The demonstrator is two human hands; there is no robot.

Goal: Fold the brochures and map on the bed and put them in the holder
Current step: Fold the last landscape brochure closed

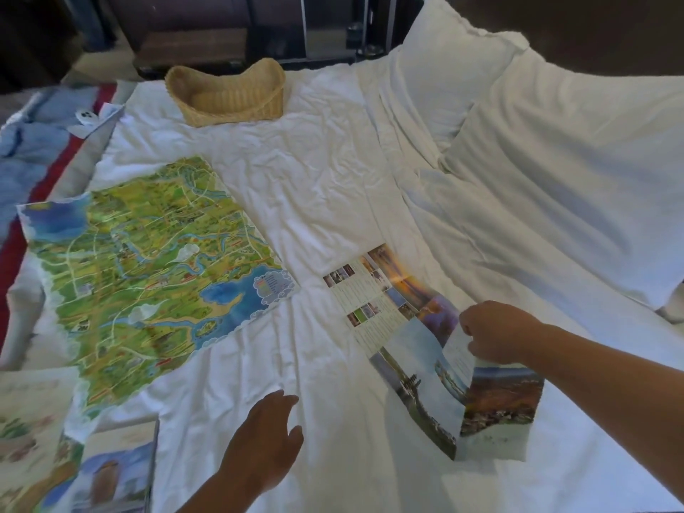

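Right hand [498, 333] fingers curled, pinching the edge of a panel of an unfolded photo brochure [385, 309], that panel lifted off the bed and bent up along a crease, the brochure's far end with small pictures and text lying flat, near end with a brown landscape photo tented under the wrist; left hand [264, 442] palm down, fingers loosely straight and thumb out, holding nothing, over bare white duvet [314, 187] well left of the brochure, cannot tell if it touches the fabric; duvet wrinkled, covers most of the bed; big illustrated map [148, 275] fully unfolded and flat on the left half of the bed, green land and blue water, its right corner near the brochure's far end but apart from it; near-left corner of view has a second brochure [114, 472] with a blue cover picture, lying just beside or on the map's near edge, and left of it a pale printed sheet [29, 412] cut off by the frame, print too blurred to read; wicker basket [225, 94], the holder, upright at the far side of the bed beyond the map, nothing seen inside it; white pillows [562, 172] stacked on the right, beyond the brochure; blue fabric [33, 142] with a red strip beside it off the bed's left edge; dark furniture behind the bed, detail not clear
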